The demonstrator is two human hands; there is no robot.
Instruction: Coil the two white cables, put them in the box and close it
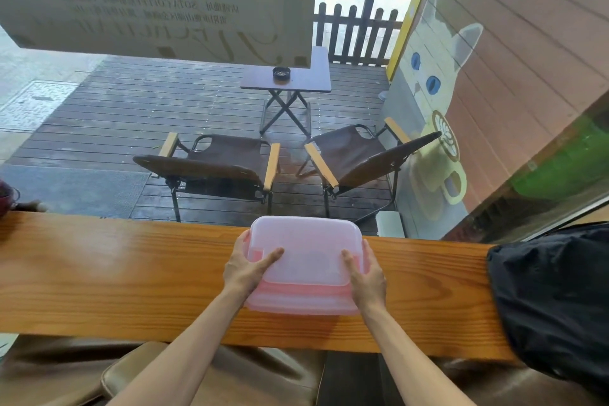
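A pink translucent plastic box (306, 301) rests on the wooden counter (115, 273) in front of me, with its pale lid (306, 241) lying on top. My left hand (248, 269) grips the lid's left edge, thumb on top. On the right edge sits my right hand (365, 277), also with its thumb on the lid. A dim dark shape shows through the lid. No white cable is in sight.
A black bag (553, 303) lies on the counter's right end. A dark red object (6, 196) sits at the far left edge. Behind the counter is a window onto a deck with two folding chairs (217, 165) and a small table (290, 79).
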